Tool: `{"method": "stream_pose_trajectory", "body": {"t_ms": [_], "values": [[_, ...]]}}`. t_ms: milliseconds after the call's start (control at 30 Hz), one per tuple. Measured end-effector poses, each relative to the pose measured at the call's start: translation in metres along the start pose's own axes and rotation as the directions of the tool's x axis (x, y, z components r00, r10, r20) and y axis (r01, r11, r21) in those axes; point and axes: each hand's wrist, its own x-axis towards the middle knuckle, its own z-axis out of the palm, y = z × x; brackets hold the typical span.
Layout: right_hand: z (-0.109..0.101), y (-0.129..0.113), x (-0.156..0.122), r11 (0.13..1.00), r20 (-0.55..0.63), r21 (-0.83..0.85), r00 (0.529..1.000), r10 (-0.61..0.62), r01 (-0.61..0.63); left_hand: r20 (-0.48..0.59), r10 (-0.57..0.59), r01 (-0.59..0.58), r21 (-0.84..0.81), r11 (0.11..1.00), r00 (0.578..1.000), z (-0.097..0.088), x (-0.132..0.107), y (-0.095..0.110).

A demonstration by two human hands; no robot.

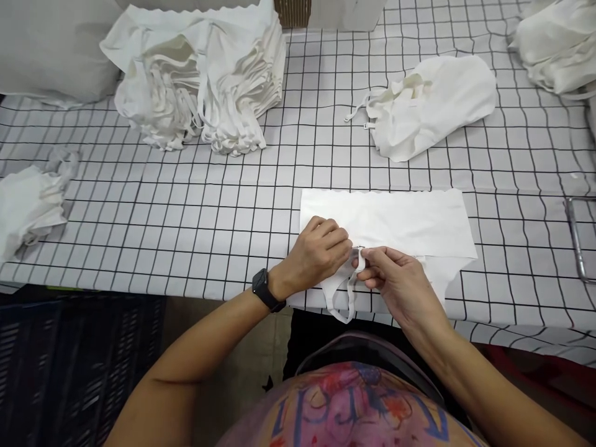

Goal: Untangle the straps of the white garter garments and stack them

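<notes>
A white strappy garment (410, 217) lies flat near the table's front edge, its wide band toward the back. My left hand (321, 248), a black watch on its wrist, is closed with the fingertips pinching the garment just below the band. Right beside those fingertips, my right hand (395, 276) pinches a thin white strap (361, 259). A small fastener seems to sit between the two hands, too small to make out. The strap loops down toward the front edge. My fingers hide part of the garment's lower edge.
On the grid-patterned tablecloth (233, 205), a thick stack of white garments (237, 68) stands at back left. A folded garment (437, 105) lies behind my work. More white pieces lie at far left (30, 208) and back right (559, 46). A metal frame (577, 248) is at right.
</notes>
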Motion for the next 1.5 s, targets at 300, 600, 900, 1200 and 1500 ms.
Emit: {"method": "stream_pose_trajectory", "body": {"t_ms": [300,600,900,1200,1500], "values": [[0.003,-0.003,0.0,0.999,-0.017,-0.04,1.0,-0.023,0.023,0.022,0.041,-0.042,0.063,0.997,0.999,-0.001,-0.001,0.002],[0.001,-0.001,0.001,0.998,-0.004,-0.053,0.999,-0.046,0.046,0.013,0.066,-0.067,0.098,0.993,0.998,-0.003,-0.001,0.004],[0.003,0.001,-0.001,0.986,0.016,-0.132,0.995,-0.098,0.099,-0.009,0.071,-0.07,0.064,0.995,0.997,-0.001,-0.002,0.006],[0.008,0.003,0.001,0.988,0.047,-0.129,0.996,-0.08,0.086,0.013,0.089,-0.09,0.069,0.994,0.996,-0.003,0.001,0.008],[0.01,-0.007,0.002,0.99,0.141,-0.132,0.988,0.06,-0.041,-0.016,0.086,-0.085,0.084,0.993,0.996,0.001,0.001,0.007]]}}
